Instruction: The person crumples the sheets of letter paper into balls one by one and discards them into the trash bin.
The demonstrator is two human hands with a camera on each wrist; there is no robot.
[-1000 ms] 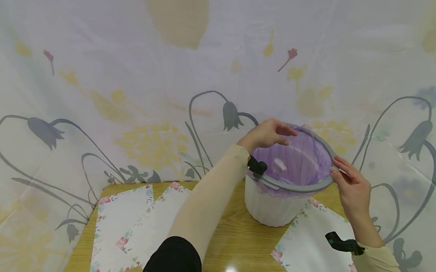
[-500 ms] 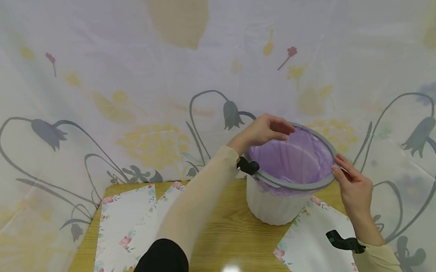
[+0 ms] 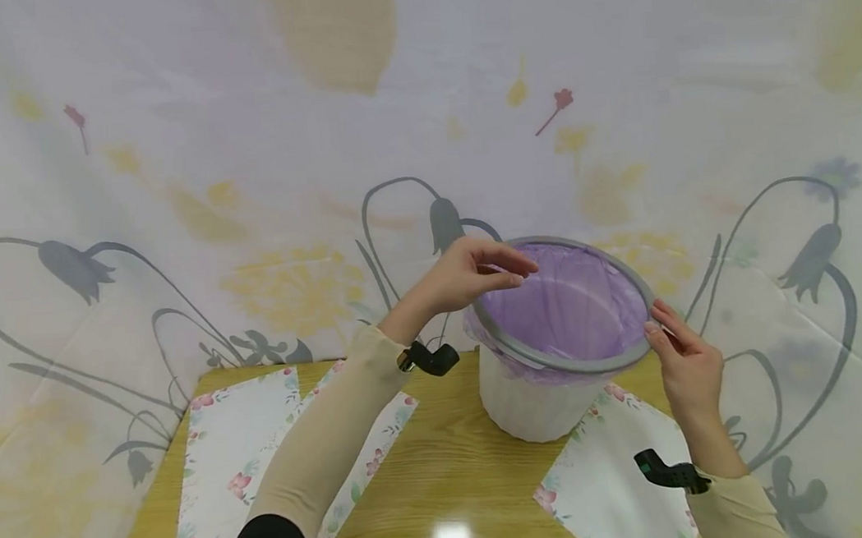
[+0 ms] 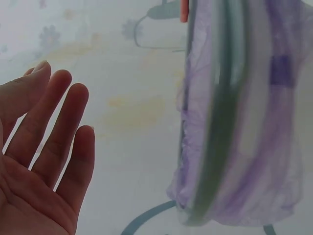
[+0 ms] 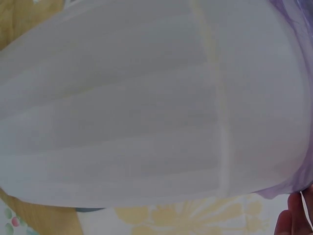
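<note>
A white trash bin (image 3: 532, 407) stands on the table, lined with a purple plastic bag (image 3: 567, 306) whose edge folds out under a grey rim ring (image 3: 643, 285). My right hand (image 3: 692, 368) pinches the ring at its right side, thumb on top. In the right wrist view the bin's ribbed wall (image 5: 122, 112) fills most of the picture, with a few fingers (image 5: 296, 215) at the bag's edge. My left hand (image 3: 468, 275) is in the air by the bin's left side, holding nothing. The left wrist view shows its fingers (image 4: 63, 122) loosely extended, apart from the ring (image 4: 220, 122).
Two white sheets with floral borders, a left sheet (image 3: 227, 454) and one partly under the left forearm (image 3: 372, 462), lie on the wooden table (image 3: 443, 466). Another floral sheet (image 3: 614, 472) lies at the right, near the bin. A flower-printed cloth (image 3: 283, 146) hangs behind.
My left hand has moved left, away from over the bin's opening to outside its left rim. The right hand keeps its grip on the ring, and the bin stays in place.
</note>
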